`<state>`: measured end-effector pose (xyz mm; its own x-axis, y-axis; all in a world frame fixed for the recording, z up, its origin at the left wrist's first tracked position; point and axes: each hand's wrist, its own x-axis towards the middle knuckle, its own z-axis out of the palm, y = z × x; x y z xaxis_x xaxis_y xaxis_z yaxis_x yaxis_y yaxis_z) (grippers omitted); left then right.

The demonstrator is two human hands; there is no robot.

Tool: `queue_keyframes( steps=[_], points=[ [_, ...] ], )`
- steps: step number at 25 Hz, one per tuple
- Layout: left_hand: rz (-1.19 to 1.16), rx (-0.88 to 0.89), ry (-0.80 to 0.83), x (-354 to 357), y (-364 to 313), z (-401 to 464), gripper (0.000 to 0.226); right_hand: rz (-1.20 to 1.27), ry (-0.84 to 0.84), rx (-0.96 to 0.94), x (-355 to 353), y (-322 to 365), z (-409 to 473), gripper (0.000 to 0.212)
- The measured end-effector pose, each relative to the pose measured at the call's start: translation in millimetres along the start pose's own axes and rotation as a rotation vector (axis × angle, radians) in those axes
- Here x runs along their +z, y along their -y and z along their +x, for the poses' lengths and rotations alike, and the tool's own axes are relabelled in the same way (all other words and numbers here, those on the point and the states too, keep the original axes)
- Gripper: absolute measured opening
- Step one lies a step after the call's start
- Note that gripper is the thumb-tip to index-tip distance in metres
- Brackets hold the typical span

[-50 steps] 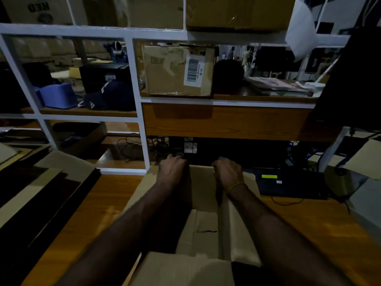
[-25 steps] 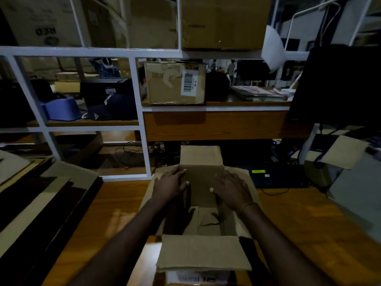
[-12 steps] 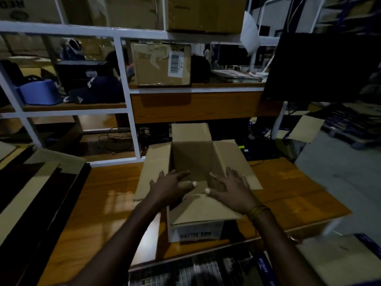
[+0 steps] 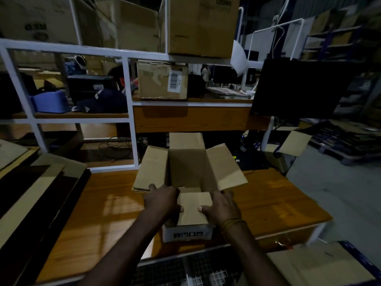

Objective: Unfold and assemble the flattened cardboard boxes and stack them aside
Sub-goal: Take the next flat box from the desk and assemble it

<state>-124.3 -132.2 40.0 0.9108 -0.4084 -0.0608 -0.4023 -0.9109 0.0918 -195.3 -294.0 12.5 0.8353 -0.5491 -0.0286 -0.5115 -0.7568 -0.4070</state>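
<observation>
An unfolded brown cardboard box [image 4: 186, 172] stands on the wooden table [image 4: 268, 203], its open top facing me, with the left, right and far flaps spread outward. My left hand [image 4: 161, 200] and my right hand [image 4: 221, 206] press on the near flap [image 4: 194, 208] from either side, thumbs on top, bending it down over the opening. A white printed panel [image 4: 187, 234] shows on the box's near wall. A stack of flattened boxes [image 4: 31, 193] lies at the left of the table.
White-framed shelves [image 4: 129, 112] with boxes, a blue tub and caps rise behind the table. A dark monitor [image 4: 299, 87] hangs at the right. A flat cardboard sheet [image 4: 319, 267] lies at the lower right, above a wire-mesh surface [image 4: 185, 269]. Cables run under the shelf.
My hands came out of the box's far end and moved back onto the near flap, folding it down. The view pulled back, and the side flaps now spread wide.
</observation>
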Motion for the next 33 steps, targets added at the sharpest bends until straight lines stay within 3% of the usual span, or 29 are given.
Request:
queue_keyframes(
  steps=[8,18,33],
  points=[
    [-0.165,0.034,-0.214,39,-9,-16,0.060,0.242,-0.113,-0.117,18,-18,-20,0.066],
    [-0.242,-0.011,-0.177,49,-17,-69,0.057,0.305,-0.154,-0.200,33,-35,-68,0.067],
    [-0.324,0.099,-0.298,79,5,-122,0.057,0.389,-0.255,-0.182,64,-30,-127,0.062]
  ],
)
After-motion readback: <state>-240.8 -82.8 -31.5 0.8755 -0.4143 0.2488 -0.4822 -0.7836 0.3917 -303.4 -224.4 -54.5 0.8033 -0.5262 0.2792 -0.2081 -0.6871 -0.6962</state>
